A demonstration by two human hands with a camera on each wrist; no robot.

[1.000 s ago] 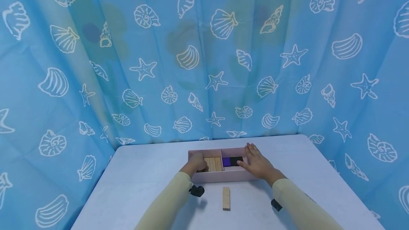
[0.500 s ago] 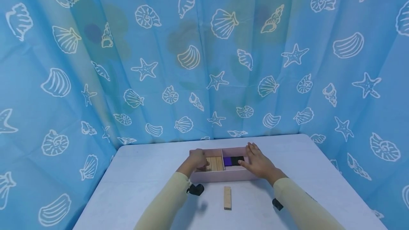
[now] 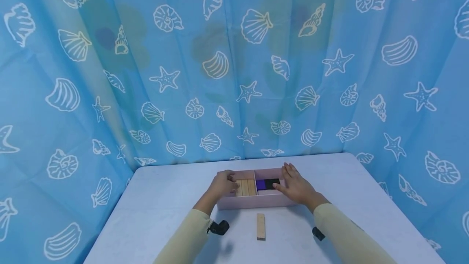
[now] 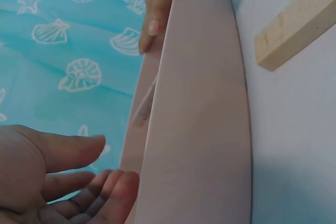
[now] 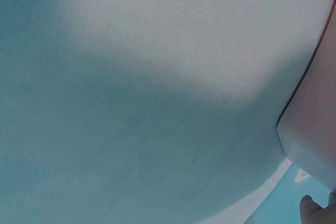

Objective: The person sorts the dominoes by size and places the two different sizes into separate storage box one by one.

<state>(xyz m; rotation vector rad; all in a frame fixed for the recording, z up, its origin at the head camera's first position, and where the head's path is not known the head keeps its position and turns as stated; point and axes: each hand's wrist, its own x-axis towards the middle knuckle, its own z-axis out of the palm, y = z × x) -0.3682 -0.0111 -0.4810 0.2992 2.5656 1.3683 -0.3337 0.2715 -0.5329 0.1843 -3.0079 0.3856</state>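
Note:
A pink box (image 3: 256, 202) with a divider stands on the table. Its left compartment holds several light wooden blocks (image 3: 245, 188) laid side by side; in the right one lie a purple block (image 3: 260, 185) and a black block (image 3: 272, 184). Over the box's left end is my left hand (image 3: 221, 184), its fingers loosely bent and nothing between thumb and fingers in the left wrist view. My right hand (image 3: 296, 186) rests at the right end with fingers extended along the wall, thumb near the black block. One wooden block (image 3: 260, 227) lies in front of the box.
A white-covered table (image 3: 168, 199) carries the box. Behind and beside it hangs a blue curtain (image 3: 234, 72) printed with shells and starfish. A dark camera mount (image 3: 219, 227) hangs under the left wrist, another (image 3: 318, 234) under the right.
My left hand has lifted out of the left compartment and drawn back left, its fingers loosening. My right hand stays at the box's right end.

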